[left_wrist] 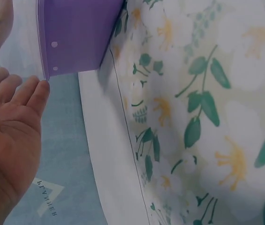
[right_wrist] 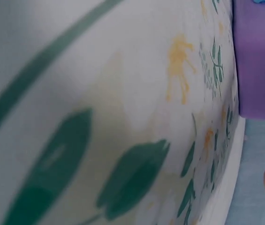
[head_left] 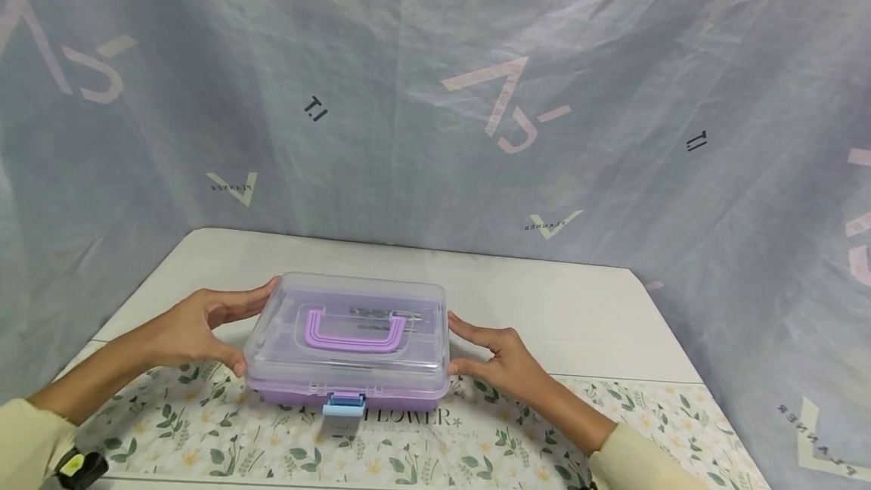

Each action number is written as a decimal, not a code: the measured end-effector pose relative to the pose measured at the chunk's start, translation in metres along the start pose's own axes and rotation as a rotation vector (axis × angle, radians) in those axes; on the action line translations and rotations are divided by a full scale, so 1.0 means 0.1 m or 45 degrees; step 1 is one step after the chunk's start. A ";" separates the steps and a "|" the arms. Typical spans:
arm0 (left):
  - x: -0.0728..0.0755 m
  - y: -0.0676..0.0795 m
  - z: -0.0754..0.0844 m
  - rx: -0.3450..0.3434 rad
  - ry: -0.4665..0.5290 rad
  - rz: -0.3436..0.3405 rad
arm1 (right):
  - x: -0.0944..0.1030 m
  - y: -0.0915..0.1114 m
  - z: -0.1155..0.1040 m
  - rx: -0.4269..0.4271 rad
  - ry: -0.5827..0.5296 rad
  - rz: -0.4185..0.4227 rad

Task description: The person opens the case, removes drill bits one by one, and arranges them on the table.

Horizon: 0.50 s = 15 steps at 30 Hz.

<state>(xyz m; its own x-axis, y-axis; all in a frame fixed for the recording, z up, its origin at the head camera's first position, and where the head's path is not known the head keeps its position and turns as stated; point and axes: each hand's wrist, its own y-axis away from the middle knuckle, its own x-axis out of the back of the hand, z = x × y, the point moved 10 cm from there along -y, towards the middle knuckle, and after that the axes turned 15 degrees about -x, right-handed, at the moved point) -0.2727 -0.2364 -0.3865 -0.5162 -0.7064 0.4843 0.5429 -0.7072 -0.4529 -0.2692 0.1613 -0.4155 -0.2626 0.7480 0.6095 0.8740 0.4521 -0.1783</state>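
Furthest left from here is the left hand, thumb and fingers spread wide apart: the fingertips are at the far left corner of the plastic box, the thumb at the near one. It doesn't wrap round anything; I'd say it braces that end so the box can't slide sideways. Next comes the box itself, left of the middle on the desk, looking flat, its near edge over the flowered cover. The clear lid sits down on the purple base, the purple handle lies folded against the top, probably so nothing sticks up, and some dark, silvery pieces show through, too hazy to name. On the near side a blue latch juts out; whether it is fastened I can't tell. Last, the right hand is spread too, though less widely, fingertips and thumb at the right end. With neither using the handle, the hold seems meant to keep the box steady between two matching pushes
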 end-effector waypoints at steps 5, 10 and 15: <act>0.04 -0.03 0.00 0.007 -0.002 0.009 | 0.01 -0.01 -0.04 0.040 0.078 0.021; 0.06 -0.05 0.01 0.017 0.005 0.002 | 0.02 -0.02 -0.07 0.042 0.097 0.034; 0.09 -0.09 0.03 -0.006 0.019 -0.020 | 0.06 -0.05 -0.07 -0.014 0.080 0.047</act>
<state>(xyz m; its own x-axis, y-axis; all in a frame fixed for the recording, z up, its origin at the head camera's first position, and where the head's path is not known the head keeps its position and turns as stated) -0.2802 -0.2360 -0.3757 -0.5346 -0.6954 0.4803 0.5315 -0.7185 -0.4486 -0.2723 0.1604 -0.4057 -0.2044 0.7318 0.6501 0.8870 0.4194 -0.1931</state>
